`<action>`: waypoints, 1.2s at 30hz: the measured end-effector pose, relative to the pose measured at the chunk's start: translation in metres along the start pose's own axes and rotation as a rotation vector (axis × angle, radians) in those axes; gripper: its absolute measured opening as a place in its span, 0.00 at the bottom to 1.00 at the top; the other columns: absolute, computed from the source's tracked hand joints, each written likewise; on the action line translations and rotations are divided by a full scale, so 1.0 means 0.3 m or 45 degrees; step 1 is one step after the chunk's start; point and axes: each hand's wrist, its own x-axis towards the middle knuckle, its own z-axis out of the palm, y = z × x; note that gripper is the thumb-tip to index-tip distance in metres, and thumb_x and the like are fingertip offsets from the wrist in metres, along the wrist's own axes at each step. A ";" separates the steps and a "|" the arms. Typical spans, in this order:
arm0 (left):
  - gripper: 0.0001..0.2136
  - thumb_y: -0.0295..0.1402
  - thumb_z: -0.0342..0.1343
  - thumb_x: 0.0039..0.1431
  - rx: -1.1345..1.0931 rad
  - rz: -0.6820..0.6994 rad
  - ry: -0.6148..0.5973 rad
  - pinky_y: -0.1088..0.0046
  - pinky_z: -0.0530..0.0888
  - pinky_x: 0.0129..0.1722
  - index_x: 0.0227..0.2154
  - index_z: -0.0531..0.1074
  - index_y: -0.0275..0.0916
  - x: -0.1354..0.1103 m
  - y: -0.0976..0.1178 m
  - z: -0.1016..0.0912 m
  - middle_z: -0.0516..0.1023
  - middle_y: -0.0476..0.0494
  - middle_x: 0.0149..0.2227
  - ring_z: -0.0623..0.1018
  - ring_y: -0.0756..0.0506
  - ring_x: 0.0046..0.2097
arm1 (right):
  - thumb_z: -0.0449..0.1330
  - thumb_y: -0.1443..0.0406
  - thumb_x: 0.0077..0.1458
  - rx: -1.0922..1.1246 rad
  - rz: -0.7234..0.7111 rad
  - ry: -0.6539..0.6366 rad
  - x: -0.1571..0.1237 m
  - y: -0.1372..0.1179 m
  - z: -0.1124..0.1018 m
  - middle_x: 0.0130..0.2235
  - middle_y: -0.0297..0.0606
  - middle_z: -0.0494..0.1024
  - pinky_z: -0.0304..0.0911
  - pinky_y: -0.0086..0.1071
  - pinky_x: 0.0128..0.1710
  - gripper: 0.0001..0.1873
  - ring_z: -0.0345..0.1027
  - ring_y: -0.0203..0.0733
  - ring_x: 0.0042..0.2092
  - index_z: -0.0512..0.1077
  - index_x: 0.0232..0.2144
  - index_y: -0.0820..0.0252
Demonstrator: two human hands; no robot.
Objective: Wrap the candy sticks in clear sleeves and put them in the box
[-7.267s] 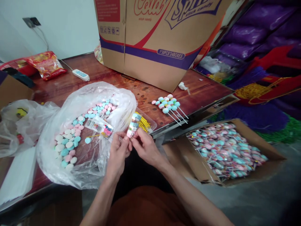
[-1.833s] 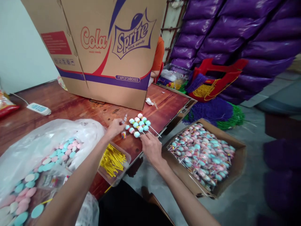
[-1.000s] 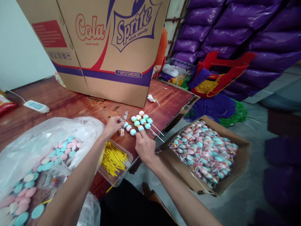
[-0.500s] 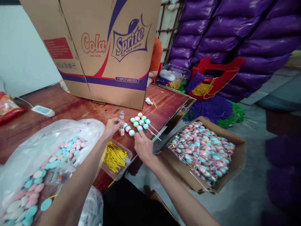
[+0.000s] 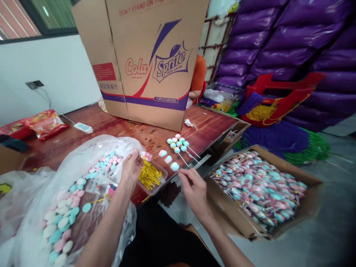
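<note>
My right hand pinches the stick of a marshmallow skewer whose pastel pink, white and blue pieces point up and left. My left hand has its fingers closed on a small clear printed wrapper, a short way left of the skewer and apart from it. Beyond the held skewer, several more marshmallow skewers lie together on the table with their sticks toward the right. Below the wrapper sits a clear plastic tray of gold twist ties.
A plastic bag with loose pastel candies lies on the wooden table at left. A large carton stands behind. An open box of wrapped skewers is at right. Across the table, an orange-sleeved person is partly hidden.
The camera has turned left, so the scene sits further right. My left hand has drawn the wrapper away from the skewer's tip, leaving a wider gap. The right hand still pinches the skewer.
</note>
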 end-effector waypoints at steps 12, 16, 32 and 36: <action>0.08 0.28 0.61 0.61 -0.296 -0.121 0.141 0.80 0.70 0.22 0.26 0.71 0.37 -0.152 -0.007 -0.075 0.73 0.50 0.23 0.73 0.53 0.23 | 0.58 0.71 0.63 -0.016 -0.340 -0.061 -0.079 -0.131 -0.009 0.32 0.37 0.74 0.69 0.30 0.35 0.08 0.71 0.37 0.33 0.77 0.39 0.58; 0.08 0.28 0.61 0.61 -0.315 -0.157 0.157 0.80 0.71 0.21 0.27 0.72 0.37 -0.168 -0.016 -0.084 0.73 0.50 0.23 0.74 0.53 0.23 | 0.57 0.71 0.64 -0.141 -0.421 -0.054 -0.090 -0.126 -0.011 0.33 0.38 0.75 0.69 0.29 0.36 0.09 0.72 0.36 0.33 0.77 0.40 0.59; 0.07 0.29 0.64 0.58 -0.196 -0.240 0.165 0.80 0.70 0.19 0.27 0.71 0.36 -0.197 -0.014 -0.129 0.72 0.51 0.22 0.74 0.52 0.21 | 0.57 0.68 0.64 -0.040 -0.182 -0.265 -0.059 -0.130 -0.066 0.33 0.36 0.77 0.67 0.29 0.33 0.09 0.72 0.37 0.33 0.77 0.35 0.57; 0.08 0.30 0.64 0.58 -0.178 -0.263 0.160 0.80 0.70 0.19 0.27 0.71 0.37 -0.195 -0.018 -0.134 0.71 0.52 0.21 0.74 0.52 0.21 | 0.56 0.68 0.65 -0.096 -0.228 -0.228 -0.066 -0.139 -0.061 0.34 0.37 0.78 0.69 0.30 0.36 0.10 0.74 0.38 0.35 0.78 0.36 0.57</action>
